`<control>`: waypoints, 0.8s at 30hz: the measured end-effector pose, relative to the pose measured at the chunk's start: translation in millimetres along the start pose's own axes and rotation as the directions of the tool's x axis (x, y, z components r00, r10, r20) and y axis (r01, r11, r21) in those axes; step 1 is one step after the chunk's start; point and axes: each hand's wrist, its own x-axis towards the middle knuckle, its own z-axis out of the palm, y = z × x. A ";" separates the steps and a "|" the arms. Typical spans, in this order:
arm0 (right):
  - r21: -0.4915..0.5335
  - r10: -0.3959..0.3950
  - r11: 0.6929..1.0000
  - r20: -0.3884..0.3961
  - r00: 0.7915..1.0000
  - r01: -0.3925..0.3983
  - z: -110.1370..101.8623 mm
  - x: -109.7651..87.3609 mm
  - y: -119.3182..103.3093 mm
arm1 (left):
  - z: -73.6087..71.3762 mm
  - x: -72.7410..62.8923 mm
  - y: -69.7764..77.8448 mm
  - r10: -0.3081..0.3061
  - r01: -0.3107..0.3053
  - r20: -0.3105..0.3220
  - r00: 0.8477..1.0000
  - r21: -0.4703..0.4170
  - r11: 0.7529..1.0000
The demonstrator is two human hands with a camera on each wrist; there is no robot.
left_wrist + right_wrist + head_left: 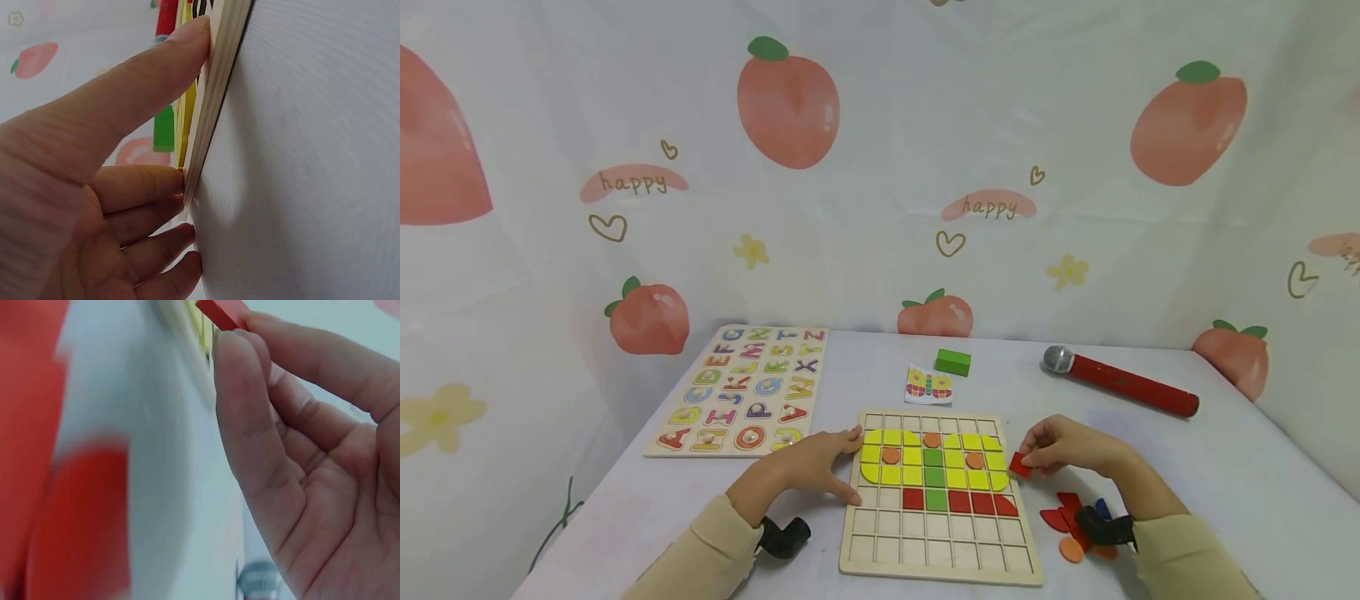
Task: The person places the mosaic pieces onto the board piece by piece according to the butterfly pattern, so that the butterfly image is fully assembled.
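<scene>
A wooden grid board (912,550) lies in front of me in the head view. Yellow tiles with orange discs form two wing shapes on it, a green column (933,477) runs down between them, and a row of red tiles (970,502) sits below. My left hand (808,465) rests against the board's left edge, thumb and fingers spread along it; the left wrist view shows the thumb tip (194,31) on the board's side. Beside the board's right edge, my right hand (1071,446) pinches a red square tile (1019,465) between thumb and fingertips.
Loose red, blue and orange pieces (1072,546) lie under the right wrist. Behind the board are a butterfly pattern card (928,386) and a green block (952,362). An alphabet puzzle board (688,429) lies at left, a red microphone (1131,385) at back right.
</scene>
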 end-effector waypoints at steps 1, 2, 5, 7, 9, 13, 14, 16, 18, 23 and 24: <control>0.008 -0.005 1.000 0.009 1.000 0.005 2.3 3.1 -3.5 | 0.1 0.1 0.0 0.001 -0.001 -0.001 1.000 -0.001 1.000; 0.014 -0.010 1.000 0.015 1.000 0.010 4.8 6.4 -7.1 | 0.1 0.1 0.0 0.001 -0.001 -0.001 1.000 -0.001 1.000; 0.026 -0.023 0.999 0.029 0.999 0.022 12.9 17.3 -16.4 | 0.7 0.6 -0.6 0.009 -0.009 -0.003 1.000 -0.003 1.000; 0.029 -0.028 0.999 0.039 0.999 0.026 19.3 25.2 -22.9 | 1.0 0.8 -1.0 0.013 -0.013 -0.001 1.000 -0.005 1.000; 0.030 -0.031 0.999 0.047 0.998 0.030 26.1 32.9 -29.6 | 0.9 0.9 -1.2 0.015 -0.015 0.004 1.000 -0.008 1.000; 0.031 -0.053 0.998 0.072 0.996 0.051 41.3 45.4 -43.8 | 0.2 0.6 -1.1 0.017 -0.017 0.015 1.000 -0.004 1.000; 0.031 -0.062 0.998 0.084 0.995 0.060 45.3 47.9 -47.4 | -0.1 0.5 -0.9 0.019 -0.019 0.018 1.000 -0.004 1.000; 0.033 -0.084 0.996 0.101 0.991 0.081 53.2 52.5 -54.4 | -0.5 0.3 -0.7 0.020 -0.020 0.023 1.000 -0.005 1.000; 0.043 -0.105 0.994 0.120 0.987 0.101 60.6 56.6 -61.6 | -1.0 0.0 -0.4 0.018 -0.018 0.027 0.999 -0.007 1.000; 0.079 -0.154 0.987 0.179 0.972 0.141 78.0 67.3 -77.0 | -1.6 0.0 -1.6 0.028 -0.028 0.033 0.999 0.005 1.000; 0.084 -0.157 0.986 0.190 0.969 0.144 81.3 69.2 -79.5 | -1.6 0.0 -2.1 0.035 -0.036 0.035 0.999 0.006 0.999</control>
